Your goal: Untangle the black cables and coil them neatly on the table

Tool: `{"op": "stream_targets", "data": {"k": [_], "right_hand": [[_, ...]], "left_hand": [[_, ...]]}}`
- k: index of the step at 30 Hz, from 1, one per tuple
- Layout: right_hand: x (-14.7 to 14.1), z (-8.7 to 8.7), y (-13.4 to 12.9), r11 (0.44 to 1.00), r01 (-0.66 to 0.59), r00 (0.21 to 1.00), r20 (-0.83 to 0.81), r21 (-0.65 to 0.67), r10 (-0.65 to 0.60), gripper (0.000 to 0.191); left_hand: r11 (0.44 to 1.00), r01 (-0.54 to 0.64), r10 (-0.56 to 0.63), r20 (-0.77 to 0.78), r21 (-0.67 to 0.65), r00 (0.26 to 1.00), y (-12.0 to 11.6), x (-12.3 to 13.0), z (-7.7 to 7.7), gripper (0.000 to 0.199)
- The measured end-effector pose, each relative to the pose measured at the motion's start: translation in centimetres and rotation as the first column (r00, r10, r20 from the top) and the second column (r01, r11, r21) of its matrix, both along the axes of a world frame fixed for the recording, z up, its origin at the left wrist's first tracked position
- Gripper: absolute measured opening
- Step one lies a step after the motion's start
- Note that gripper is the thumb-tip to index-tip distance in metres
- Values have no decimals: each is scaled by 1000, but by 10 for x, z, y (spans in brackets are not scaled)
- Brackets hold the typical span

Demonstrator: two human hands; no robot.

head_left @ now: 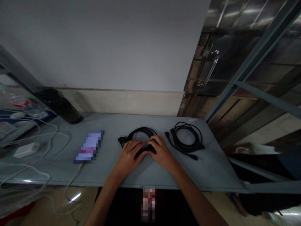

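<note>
A coiled black cable lies on the grey tabletop in front of me, its plug end sticking out to the left. My left hand is curled over the near left side of the coil, fingers closed on it. On the near right side my right hand also grips the cable, thumb close to the left thumb. The part of the coil under my fingers is hidden. Just right of my right hand rests a second coiled black cable, its connectors spread around it; neither hand touches that one.
Left of my hands lies a phone with a white cord attached. Farther left are a white adapter, loose white cords, a dark bottle and a clear plastic bottle. A metal frame post rises at the table's right corner.
</note>
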State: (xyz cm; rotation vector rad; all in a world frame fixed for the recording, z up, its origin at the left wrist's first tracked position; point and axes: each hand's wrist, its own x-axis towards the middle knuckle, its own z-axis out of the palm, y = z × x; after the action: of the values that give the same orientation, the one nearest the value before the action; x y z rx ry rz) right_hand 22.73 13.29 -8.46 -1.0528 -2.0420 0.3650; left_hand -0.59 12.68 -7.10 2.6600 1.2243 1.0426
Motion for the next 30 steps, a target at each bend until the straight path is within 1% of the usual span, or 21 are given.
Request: {"op": "stream_targets", "data": {"k": [1, 3, 7, 10, 13, 16, 19, 21, 23, 24, 27, 30], "right_hand": [[0, 0, 0, 1000, 9, 1000, -8, -3, -10, 35], [1, 0, 1, 1000, 23, 999, -22, -5, -23, 35], [1, 1, 1, 999, 47, 998, -36, 2, -47, 31], [1, 3, -1, 997, 75, 996, -41, 15, -75, 31], [6, 7, -3, 992, 117, 993, -27, 57, -115, 30], [27, 14, -7, 976, 186, 980, 45, 112, -192, 28], [63, 15, -13, 940, 306, 935, 138, 149, -326, 37], [89, 10, -18, 908, 386, 888, 200, 161, -413, 48], [111, 1, -24, 890, 424, 851, 265, 166, -454, 56], [120, -5, -28, 887, 431, 837, 293, 167, -462, 57], [134, -20, -37, 887, 431, 821, 337, 163, -461, 50], [135, -27, -41, 885, 438, 819, 335, 160, -466, 44]], "left_hand": [[1000, 28, -28, -8, -8, 1000, 0, 0, -1, 26], [999, 38, -39, -2, -20, 999, 1, 0, -3, 24], [999, -11, 13, 35, -53, 999, 3, -2, -4, 23], [996, -18, 23, 56, -92, 998, 4, -3, -5, 23], [993, -20, 27, 64, -115, 998, 2, -4, -6, 29], [994, -23, 28, 46, -105, 999, 1, -5, -8, 31], [996, -40, 41, 12, -81, 999, 1, -6, -10, 26], [996, -67, 66, -9, -64, 998, 2, -7, -12, 25], [993, -109, 109, -11, -37, 994, 4, -8, -14, 24], [991, -129, 128, -6, -26, 992, 4, -8, -15, 23], [986, -163, 164, 24, -18, 986, 5, -7, -14, 24], [987, -161, 163, 61, -25, 985, 2, -5, -10, 30]]}}
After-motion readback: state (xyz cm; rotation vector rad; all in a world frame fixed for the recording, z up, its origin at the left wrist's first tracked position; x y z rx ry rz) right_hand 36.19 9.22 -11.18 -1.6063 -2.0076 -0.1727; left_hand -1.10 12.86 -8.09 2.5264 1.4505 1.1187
